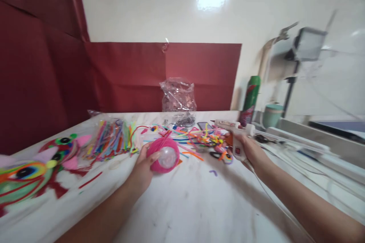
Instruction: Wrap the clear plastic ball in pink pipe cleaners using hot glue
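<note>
- My left hand (144, 169) curls its fingers around the ball (164, 154) at the middle of the worktop (199, 205): fuzzy pink wrap, one clear shiny patch.
- At its 3 o'clock, my right hand (251, 152) grips a white glue gun (235, 133).

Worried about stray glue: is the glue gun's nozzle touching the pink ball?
Apart. The head view shows a plain gap: the glue gun in the right hand sits off to the side of the pink ball in the left hand.

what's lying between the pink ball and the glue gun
Loose colourful pipe cleaners on the table, between pink ball and glue gun, in the head view.
</note>
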Tool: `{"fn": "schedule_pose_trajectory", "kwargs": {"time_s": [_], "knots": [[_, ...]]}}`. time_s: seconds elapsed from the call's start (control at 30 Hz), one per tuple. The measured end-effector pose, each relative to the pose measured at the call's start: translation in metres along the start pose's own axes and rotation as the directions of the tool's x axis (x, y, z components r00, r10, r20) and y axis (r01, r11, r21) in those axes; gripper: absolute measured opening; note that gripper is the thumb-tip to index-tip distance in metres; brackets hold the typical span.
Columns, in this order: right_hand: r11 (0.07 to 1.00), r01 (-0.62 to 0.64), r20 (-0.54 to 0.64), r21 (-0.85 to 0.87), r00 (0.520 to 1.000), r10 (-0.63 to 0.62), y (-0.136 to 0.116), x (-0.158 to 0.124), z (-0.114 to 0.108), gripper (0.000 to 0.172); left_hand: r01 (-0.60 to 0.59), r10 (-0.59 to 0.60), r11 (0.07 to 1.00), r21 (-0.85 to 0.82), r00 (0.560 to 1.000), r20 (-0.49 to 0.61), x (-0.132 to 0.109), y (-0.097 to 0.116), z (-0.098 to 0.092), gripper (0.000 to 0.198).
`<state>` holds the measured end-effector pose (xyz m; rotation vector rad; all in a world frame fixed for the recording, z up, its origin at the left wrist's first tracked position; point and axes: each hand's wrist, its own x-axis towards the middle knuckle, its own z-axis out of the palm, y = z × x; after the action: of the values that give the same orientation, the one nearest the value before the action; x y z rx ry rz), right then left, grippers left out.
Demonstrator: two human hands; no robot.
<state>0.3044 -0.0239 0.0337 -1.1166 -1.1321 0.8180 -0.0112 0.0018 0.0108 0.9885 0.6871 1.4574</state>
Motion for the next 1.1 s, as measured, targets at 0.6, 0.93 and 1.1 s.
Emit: {"fn": "schedule_pose_trajectory", "kwargs": {"time_s": [0.6, 0.93, 1.1], "knots": [[0.824, 0.399, 0.354, -0.402, 0.898, -0.262, 0.022, -0.095, 0.06, 0.051, -0.009, 0.013, 0.998, 0.066, 0.998, -0.061, -0.008, -0.011, 0.008, 0.061], [0.848, 0.354, 0.378, -0.393, 0.904, -0.202, 0.026, -0.098, 0.058, 0.053, -0.069, 0.087, 0.983, 0.168, 0.991, -0.099, -0.014, -0.008, 0.015, 0.059], [0.826, 0.369, 0.416, -0.426, 0.891, -0.183, 0.028, -0.097, 0.057, 0.045, -0.053, 0.071, 0.981, 0.188, 0.993, -0.091, -0.015, -0.008, 0.015, 0.063]]}}
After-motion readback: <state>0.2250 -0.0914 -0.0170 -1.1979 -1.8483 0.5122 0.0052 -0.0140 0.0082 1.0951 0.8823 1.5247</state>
